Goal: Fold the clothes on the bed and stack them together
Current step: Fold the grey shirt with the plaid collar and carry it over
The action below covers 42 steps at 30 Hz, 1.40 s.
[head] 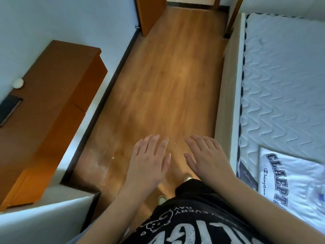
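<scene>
Both hands are hovering palm-down over the wooden floor (pixel 158 76) — the left hand (pixel 149 161) and the right hand (pixel 207 159) side by side, fingers straight and spread, holding nothing. The person is standing beside the bed (pixel 281 76), which is running along the right side. A white T-shirt (pixel 290 182) with dark blue lettering (partly cut off by the frame) is lying flat on the mattress near the bed's near edge, apart from both hands. On the left, a brown cabinet (pixel 52 103) is carrying a dark phone (pixel 8 109) and a small white round object (pixel 18 83) — both toward its wall-side edge.
</scene>
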{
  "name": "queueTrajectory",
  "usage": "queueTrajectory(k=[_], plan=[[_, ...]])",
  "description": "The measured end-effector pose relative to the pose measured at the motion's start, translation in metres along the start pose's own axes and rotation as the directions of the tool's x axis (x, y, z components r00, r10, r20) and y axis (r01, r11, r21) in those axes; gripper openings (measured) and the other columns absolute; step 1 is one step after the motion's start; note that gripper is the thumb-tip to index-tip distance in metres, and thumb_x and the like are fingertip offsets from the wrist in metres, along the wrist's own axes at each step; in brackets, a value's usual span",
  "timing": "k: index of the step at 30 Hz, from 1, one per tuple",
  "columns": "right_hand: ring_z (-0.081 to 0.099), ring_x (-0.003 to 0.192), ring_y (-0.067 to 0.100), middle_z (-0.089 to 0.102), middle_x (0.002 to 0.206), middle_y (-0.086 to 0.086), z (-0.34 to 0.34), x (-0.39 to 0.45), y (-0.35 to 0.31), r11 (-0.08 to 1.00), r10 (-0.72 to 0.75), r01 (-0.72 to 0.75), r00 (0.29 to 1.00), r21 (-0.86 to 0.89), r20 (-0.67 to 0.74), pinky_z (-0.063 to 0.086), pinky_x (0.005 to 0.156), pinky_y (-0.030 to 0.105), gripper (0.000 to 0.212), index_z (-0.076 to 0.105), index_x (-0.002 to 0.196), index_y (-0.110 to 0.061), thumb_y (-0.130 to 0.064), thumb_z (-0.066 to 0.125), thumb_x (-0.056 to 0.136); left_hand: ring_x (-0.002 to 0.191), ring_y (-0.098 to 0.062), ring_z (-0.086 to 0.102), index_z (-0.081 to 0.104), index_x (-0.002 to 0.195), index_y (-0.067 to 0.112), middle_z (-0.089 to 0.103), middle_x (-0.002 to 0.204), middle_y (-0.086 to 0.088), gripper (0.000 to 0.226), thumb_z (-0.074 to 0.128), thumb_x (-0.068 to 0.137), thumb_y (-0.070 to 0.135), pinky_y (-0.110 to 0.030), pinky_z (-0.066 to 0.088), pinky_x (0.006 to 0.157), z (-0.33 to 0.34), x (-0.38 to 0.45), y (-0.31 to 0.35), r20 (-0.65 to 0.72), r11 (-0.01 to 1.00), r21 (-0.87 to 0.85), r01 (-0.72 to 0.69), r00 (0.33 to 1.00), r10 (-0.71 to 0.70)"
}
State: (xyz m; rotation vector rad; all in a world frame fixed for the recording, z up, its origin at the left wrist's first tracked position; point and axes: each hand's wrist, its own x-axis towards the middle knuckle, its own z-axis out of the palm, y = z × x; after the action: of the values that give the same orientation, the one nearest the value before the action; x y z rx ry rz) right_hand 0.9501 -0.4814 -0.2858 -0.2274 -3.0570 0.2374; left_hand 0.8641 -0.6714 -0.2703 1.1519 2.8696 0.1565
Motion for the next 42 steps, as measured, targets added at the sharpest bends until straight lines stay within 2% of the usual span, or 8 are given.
queueTrajectory(k=[9,12,17,21,26,31,37,42], plan=[[0.058,0.113,0.025,0.061,0.123,0.004,-0.003,0.096,0.088,0.991,0.136,-0.136,0.989,0.005,-0.057,0.045,0.098,0.041,0.042,0.058,0.124,-0.016,-0.042,0.037,0.099,0.128,-0.026,0.051,0.052,0.139,0.016,0.056,0.137,-0.008,0.049,0.036,0.102,0.043,-0.047,0.042,0.105,0.000,0.157,0.006,0.017,0.992,0.015,-0.128,0.992,0.127],[0.059,0.113,0.026,0.062,0.121,0.005,-0.016,0.133,0.117,0.992,0.126,-0.126,0.991,0.009,-0.047,0.047,0.096,0.042,0.042,0.058,0.124,-0.015,-0.041,0.038,0.098,0.128,-0.027,0.052,0.056,0.137,0.016,0.058,0.135,-0.009,0.050,0.038,0.100,0.045,-0.048,0.042,0.106,-0.012,0.205,0.007,0.007,0.990,0.038,-0.137,0.991,0.137],[0.058,0.116,0.027,0.061,0.125,0.007,-0.030,0.204,0.153,0.996,0.090,-0.090,0.996,-0.019,0.004,0.046,0.099,0.043,0.043,0.057,0.125,-0.016,-0.042,0.035,0.099,0.135,-0.027,0.046,0.052,0.141,0.020,0.054,0.142,-0.007,0.058,0.028,0.099,0.051,-0.049,0.035,0.113,-0.027,0.276,0.001,0.061,0.995,0.052,-0.089,0.994,0.086],[0.058,0.115,0.027,0.060,0.126,0.008,-0.035,0.267,0.172,0.994,0.106,-0.106,0.994,-0.016,-0.004,0.046,0.098,0.044,0.039,0.058,0.124,-0.015,-0.038,0.040,0.098,0.134,-0.027,0.046,0.053,0.140,0.019,0.054,0.141,-0.007,0.057,0.029,0.099,0.051,-0.049,0.037,0.110,-0.030,0.332,-0.020,0.038,0.998,0.020,-0.068,0.997,0.067],[0.055,0.121,0.026,0.058,0.131,0.007,-0.032,0.358,0.192,0.993,0.115,-0.114,0.993,-0.039,0.029,0.045,0.102,0.044,0.047,0.055,0.128,-0.015,-0.042,0.030,0.099,0.133,-0.028,0.047,0.053,0.139,0.018,0.054,0.140,-0.008,0.056,0.031,0.099,0.050,-0.049,0.036,0.110,-0.024,0.419,-0.060,-0.013,0.996,0.020,-0.091,0.996,0.092],[0.052,0.125,0.025,0.055,0.135,0.007,-0.036,0.446,0.204,0.987,0.146,-0.139,0.986,-0.085,0.076,0.042,0.105,0.043,0.050,0.053,0.134,-0.014,-0.043,0.029,0.101,0.135,-0.028,0.045,0.052,0.140,0.019,0.053,0.142,-0.008,0.057,0.029,0.099,0.051,-0.048,0.035,0.112,-0.032,0.506,-0.100,-0.022,0.991,-0.005,-0.132,0.991,0.132],[0.055,0.121,0.024,0.058,0.131,0.005,-0.047,0.527,0.220,0.972,0.227,-0.222,0.970,-0.071,0.081,0.044,0.104,0.042,0.049,0.055,0.131,-0.015,-0.043,0.029,0.101,0.134,-0.025,0.046,0.049,0.142,0.021,0.052,0.142,-0.006,0.053,0.030,0.100,0.048,-0.045,0.038,0.111,-0.044,0.606,-0.140,0.030,0.972,0.032,-0.233,0.972,0.232],[0.049,0.129,0.023,0.054,0.136,0.004,-0.054,0.584,0.266,0.955,0.294,-0.288,0.951,-0.072,0.096,0.039,0.109,0.042,0.055,0.052,0.134,-0.018,-0.045,0.018,0.100,0.132,-0.024,0.047,0.051,0.140,0.019,0.053,0.141,-0.005,0.051,0.032,0.101,0.047,-0.044,0.039,0.109,-0.050,0.701,-0.136,0.010,0.949,0.020,-0.315,0.949,0.315]])
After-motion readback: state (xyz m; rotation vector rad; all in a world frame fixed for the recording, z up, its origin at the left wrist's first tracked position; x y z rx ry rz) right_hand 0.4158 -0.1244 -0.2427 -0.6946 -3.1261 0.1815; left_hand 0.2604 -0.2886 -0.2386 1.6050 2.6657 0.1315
